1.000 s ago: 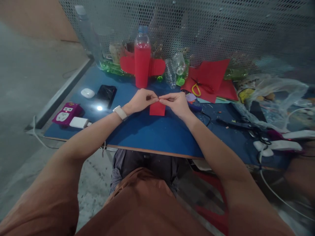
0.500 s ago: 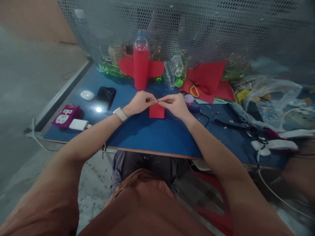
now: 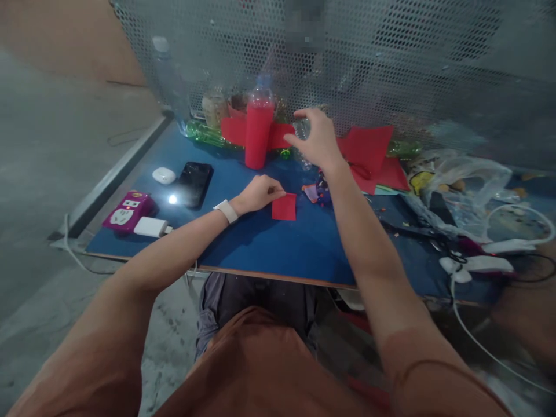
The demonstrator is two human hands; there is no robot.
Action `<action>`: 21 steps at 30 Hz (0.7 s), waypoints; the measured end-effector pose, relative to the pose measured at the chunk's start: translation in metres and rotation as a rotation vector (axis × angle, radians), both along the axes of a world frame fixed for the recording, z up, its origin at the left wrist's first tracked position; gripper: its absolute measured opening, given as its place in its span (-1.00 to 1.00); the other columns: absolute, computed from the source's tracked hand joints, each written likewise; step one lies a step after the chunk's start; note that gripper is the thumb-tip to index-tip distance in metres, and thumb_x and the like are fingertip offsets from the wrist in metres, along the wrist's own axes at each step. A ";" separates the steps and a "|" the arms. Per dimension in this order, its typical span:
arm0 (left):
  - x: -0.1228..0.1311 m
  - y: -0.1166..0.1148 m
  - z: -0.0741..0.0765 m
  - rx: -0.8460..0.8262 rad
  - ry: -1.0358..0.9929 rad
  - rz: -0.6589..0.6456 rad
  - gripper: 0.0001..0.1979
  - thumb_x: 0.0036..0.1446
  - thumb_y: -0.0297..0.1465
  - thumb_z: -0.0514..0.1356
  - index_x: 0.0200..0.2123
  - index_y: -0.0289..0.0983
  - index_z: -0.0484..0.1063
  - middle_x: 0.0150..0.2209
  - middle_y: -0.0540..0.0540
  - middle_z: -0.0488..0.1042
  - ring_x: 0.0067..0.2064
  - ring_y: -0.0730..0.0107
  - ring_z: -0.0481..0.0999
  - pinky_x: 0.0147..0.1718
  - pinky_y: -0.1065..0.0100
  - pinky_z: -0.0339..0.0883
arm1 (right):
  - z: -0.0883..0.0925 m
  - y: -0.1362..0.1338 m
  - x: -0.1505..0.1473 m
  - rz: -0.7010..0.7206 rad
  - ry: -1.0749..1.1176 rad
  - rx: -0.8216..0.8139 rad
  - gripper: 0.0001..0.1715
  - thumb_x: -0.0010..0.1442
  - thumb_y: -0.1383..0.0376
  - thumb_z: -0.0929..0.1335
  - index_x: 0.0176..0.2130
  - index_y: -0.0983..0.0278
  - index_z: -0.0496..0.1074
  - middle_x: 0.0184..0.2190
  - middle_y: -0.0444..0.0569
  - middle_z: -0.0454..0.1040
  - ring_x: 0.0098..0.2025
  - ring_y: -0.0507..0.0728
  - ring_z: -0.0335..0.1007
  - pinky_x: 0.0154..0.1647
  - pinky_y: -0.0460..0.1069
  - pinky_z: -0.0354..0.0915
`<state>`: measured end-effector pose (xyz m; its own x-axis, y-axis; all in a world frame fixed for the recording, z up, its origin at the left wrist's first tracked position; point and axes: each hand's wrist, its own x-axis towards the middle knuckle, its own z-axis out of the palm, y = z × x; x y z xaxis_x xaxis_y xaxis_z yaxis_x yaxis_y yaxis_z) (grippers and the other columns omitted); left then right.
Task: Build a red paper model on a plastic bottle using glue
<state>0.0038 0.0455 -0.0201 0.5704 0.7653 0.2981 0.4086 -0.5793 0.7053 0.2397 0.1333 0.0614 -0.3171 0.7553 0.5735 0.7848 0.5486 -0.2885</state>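
My left hand (image 3: 261, 193) pinches the upper left corner of a small red paper piece (image 3: 284, 208) over the blue tabletop. Raised above the table, my right hand (image 3: 319, 139) has its thumb and forefinger spread with nothing between them. Its fingertips point toward a plastic bottle (image 3: 259, 130) wrapped in red paper, with a red paper flap on each side; I see a gap between hand and bottle. Behind the right hand, a clear crumpled plastic bottle (image 3: 301, 128) is partly hidden. The scissors by the red sheets are mostly covered by my right forearm.
Red sheets (image 3: 369, 150) lie at the back right, near a clear plastic bag (image 3: 464, 179). On the left are a black phone (image 3: 195, 182), a white case (image 3: 164, 175) and a purple power socket (image 3: 125, 212). A perforated metal panel (image 3: 208, 52) stands behind the table.
My right hand has let go of the red paper and moved up and away, its fingers opening. My left hand still pinches the paper. The view has shifted slightly.
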 end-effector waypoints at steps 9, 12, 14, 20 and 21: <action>0.001 0.001 -0.003 -0.031 0.019 0.000 -0.79 0.48 -0.36 0.39 -0.26 -0.25 0.77 -0.37 -0.04 0.70 -0.37 0.39 0.52 -0.26 0.28 0.32 | -0.007 0.062 -0.030 0.141 0.169 -0.246 -0.53 0.12 0.09 0.78 -0.04 0.15 0.76 -0.01 0.10 0.82 0.21 0.52 0.74 0.51 0.51 0.59; -0.002 0.005 -0.004 -0.007 0.053 -0.013 -0.80 0.46 -0.36 0.40 -0.26 -0.23 0.79 -0.30 -0.08 0.76 -0.33 0.36 0.57 -0.22 0.26 0.37 | -0.016 0.066 -0.034 0.135 0.240 -0.262 -0.57 0.08 0.14 0.79 -0.11 0.15 0.75 -0.03 0.08 0.81 0.24 0.52 0.74 0.57 0.51 0.55; -0.004 0.007 -0.005 0.035 0.095 -0.013 -0.81 0.45 -0.39 0.40 -0.26 -0.21 0.81 -0.24 -0.11 0.80 -0.31 0.33 0.59 -0.19 0.24 0.41 | -0.021 0.068 -0.036 0.140 0.279 -0.264 -0.54 0.05 0.15 0.80 -0.11 0.14 0.75 -0.01 0.06 0.82 0.28 0.53 0.72 0.61 0.53 0.51; -0.017 0.014 0.011 0.185 0.162 0.180 -0.79 0.53 -0.24 0.39 -0.12 -0.21 0.79 -0.10 -0.21 0.76 -0.11 0.13 0.66 0.08 0.07 0.55 | -0.025 0.072 -0.040 0.172 0.316 -0.251 -0.60 0.07 0.20 0.76 -0.10 0.14 0.76 -0.01 0.06 0.82 0.22 0.51 0.74 0.59 0.56 0.52; -0.021 0.017 0.019 0.221 0.108 0.264 -0.81 0.53 -0.23 0.40 -0.08 -0.21 0.76 -0.06 -0.22 0.75 -0.04 0.07 0.67 0.16 0.01 0.55 | -0.025 0.072 -0.041 0.174 0.313 -0.250 -0.61 0.07 0.21 0.76 -0.11 0.14 0.75 -0.02 0.06 0.82 0.20 0.49 0.75 0.56 0.54 0.55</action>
